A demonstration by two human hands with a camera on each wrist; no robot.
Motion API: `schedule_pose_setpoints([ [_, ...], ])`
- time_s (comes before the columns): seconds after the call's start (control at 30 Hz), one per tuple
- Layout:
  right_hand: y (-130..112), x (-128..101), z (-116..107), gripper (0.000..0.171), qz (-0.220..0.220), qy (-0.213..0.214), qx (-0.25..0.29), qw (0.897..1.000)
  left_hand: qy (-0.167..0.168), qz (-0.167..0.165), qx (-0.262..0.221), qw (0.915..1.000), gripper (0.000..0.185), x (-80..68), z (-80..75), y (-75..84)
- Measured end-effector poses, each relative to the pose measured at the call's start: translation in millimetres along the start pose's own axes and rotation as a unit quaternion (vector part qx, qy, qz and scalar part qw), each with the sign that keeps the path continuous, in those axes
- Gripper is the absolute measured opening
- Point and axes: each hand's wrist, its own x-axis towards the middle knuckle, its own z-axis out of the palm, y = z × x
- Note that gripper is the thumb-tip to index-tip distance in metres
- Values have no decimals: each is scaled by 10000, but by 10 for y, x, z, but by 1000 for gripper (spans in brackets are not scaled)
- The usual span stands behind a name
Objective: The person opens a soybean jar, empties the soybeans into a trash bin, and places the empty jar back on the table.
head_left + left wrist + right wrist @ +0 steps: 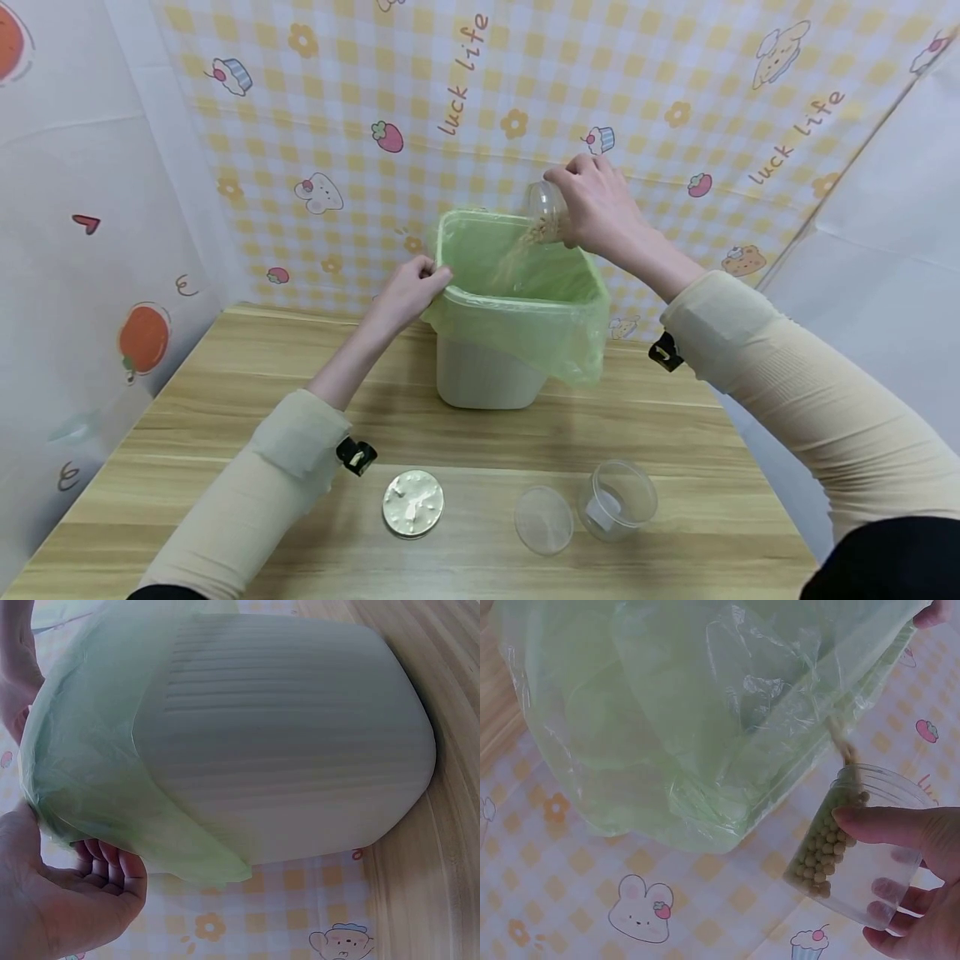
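A pale trash bin [487,379] stands on the wooden table, lined with a green plastic bag [525,325] folded over its rim. At the bin's left rim my left hand [411,293] grips the edge through the bag, fingers curled under the folded liner in the left wrist view. Above the right side of the opening, my right hand [603,204] holds a clear plastic jar [546,208] tilted with its mouth toward the bin. Small round tan pellets [823,851] lie along the jar's lower side, and a blurred stream of them falls into the bag.
Toward the table's front lie a shiny silver lid [412,503], a translucent round lid [543,521] and another clear jar [633,492] with a white patch at its bottom. A yellow-checked cloth wall [337,150] rises close behind the bin.
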Motion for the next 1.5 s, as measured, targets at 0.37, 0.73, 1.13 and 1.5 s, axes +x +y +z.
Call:
schedule_pose_setpoints([
  [0.37, -7, -4, 25, 80, -103, 125, -196, 9997, -4, -51, 74, 10000, 33, 2, -2, 0],
  [0.73, -14, -6, 57, 79, -251, 248, -490, 9982, -32, -96, 79, 9999, 33, -4, 4, 5],
  [1.13, -12, -4, 110, 67, -534, 555, -772, 9940, -13, -34, 16, 10000, 30, -6, 5, 9],
  [1.5, -15, -8, 174, 62, -1103, 957, -1099, 9832, 3, -26, -27, 10000, 31, 2, 0, 5],
])
